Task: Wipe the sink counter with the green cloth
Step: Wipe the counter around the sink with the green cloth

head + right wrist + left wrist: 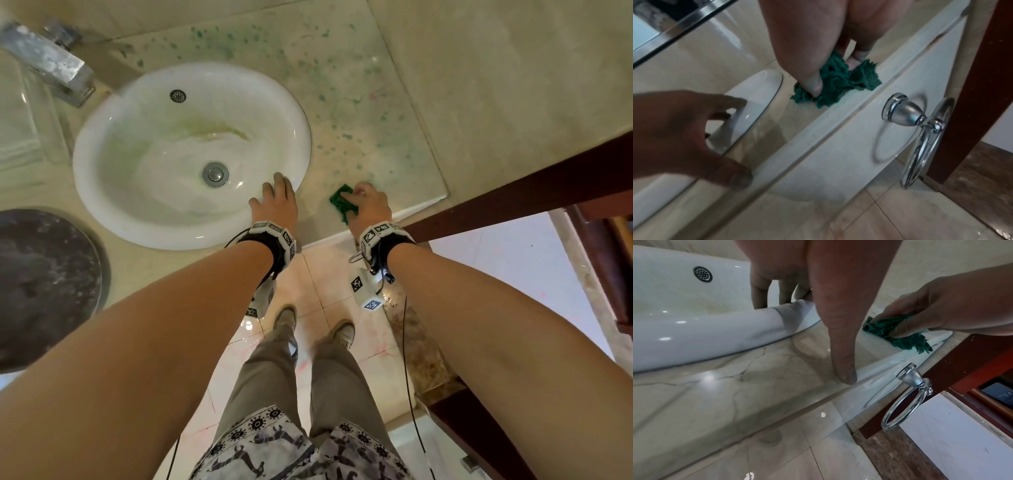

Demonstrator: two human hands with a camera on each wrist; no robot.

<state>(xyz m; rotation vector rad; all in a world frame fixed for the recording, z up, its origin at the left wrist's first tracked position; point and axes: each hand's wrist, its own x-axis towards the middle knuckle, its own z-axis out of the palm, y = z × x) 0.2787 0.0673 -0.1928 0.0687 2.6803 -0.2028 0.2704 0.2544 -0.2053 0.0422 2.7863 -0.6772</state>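
Observation:
The green cloth (342, 202) lies bunched on the beige marble counter (363, 102), near its front edge and just right of the white sink (298, 113). My right hand (359, 198) presses down on it, with the thumb and fingers pinching the cloth (840, 84) between them. My left hand (274, 192) rests on the sink's front right rim with its fingers spread over the rim (797, 308) and holds nothing. Green spots and smears dot the counter behind and to the right of the sink.
A metal faucet (48, 58) stands at the back left. A dark round plate (44, 284) sits at the counter's left front. A brown wooden frame (513, 195) bounds the counter's right end. A chrome towel ring (920, 138) hangs on the counter's front face.

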